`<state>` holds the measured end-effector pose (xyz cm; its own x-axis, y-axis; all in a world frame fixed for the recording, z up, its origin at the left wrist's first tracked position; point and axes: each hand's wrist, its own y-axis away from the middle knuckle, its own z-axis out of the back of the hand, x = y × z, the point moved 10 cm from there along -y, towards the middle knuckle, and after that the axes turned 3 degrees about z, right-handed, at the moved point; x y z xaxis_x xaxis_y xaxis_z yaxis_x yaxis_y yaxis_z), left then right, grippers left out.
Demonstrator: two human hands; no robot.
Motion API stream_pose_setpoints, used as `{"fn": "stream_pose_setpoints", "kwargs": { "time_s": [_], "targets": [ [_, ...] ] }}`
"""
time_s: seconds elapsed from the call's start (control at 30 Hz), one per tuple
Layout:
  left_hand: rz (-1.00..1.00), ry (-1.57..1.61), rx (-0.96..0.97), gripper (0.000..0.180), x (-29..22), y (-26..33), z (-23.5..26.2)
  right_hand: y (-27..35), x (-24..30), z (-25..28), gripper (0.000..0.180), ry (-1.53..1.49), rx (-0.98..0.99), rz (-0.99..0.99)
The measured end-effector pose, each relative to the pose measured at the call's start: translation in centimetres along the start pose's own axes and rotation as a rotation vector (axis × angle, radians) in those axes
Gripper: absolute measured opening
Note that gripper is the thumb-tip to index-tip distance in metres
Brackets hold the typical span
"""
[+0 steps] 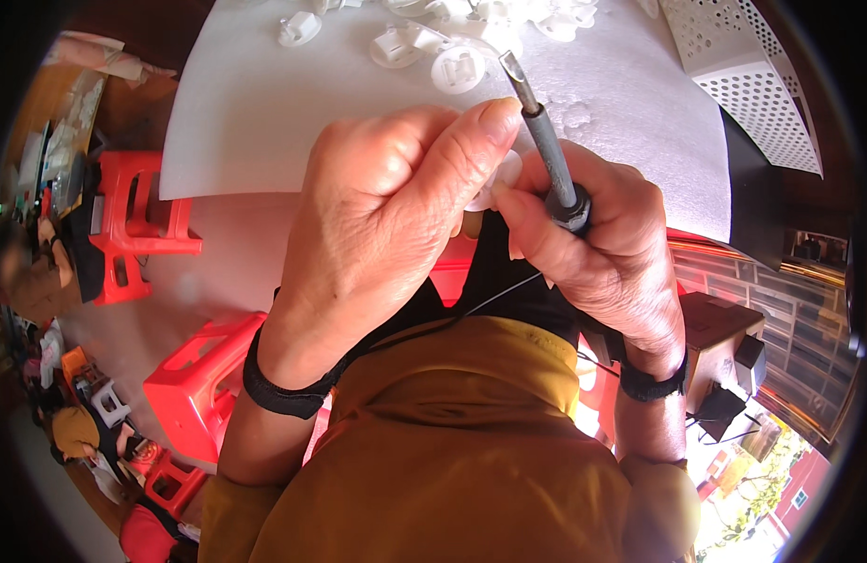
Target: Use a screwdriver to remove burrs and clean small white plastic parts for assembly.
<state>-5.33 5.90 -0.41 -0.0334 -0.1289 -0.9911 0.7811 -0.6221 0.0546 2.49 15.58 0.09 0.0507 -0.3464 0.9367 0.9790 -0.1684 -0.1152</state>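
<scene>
At frame centre, the left hand point(377, 216) pinches a small white plastic piece point(502, 175), just beside the right hand point(598, 249), which grips a screwdriver point(546, 141) pointing toward the top.

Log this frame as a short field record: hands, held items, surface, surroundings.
left hand: closed around a small white plastic part, mostly hidden
right hand: grips a grey screwdriver, tip up
surface: white sheet with loose white plastic parts
right of the sheet: white perforated basket
wrists: black bands
surroundings: red plastic stools at left
</scene>
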Motion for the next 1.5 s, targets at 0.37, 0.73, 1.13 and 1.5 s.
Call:
{"fn": "stream_pose_setpoints", "kwargs": {
  "time_s": [0.37,0.73,1.13,1.5],
  "targets": [
    [-0.008,0.068,0.093,0.036,0.3,0.4,-0.4,0.6,-1.6,-0.2,0.011,-0.169,-0.035,-0.183],
    [-0.237,-0.282,0.093,0.031,-0.9,1.6,-0.8,0.6,-0.2,0.3,0.010,0.034,-0.132,0.142],
    [-0.302,-0.452,0.135,0.035,-0.9,1.6,-1.0,0.8,-0.2,0.2,0.011,0.051,-0.114,0.135],
    [-0.275,-0.403,0.150,0.026,-0.6,1.3,-1.0,0.6,0.2,0.4,0.011,0.094,-0.133,0.205]
  ]
}}
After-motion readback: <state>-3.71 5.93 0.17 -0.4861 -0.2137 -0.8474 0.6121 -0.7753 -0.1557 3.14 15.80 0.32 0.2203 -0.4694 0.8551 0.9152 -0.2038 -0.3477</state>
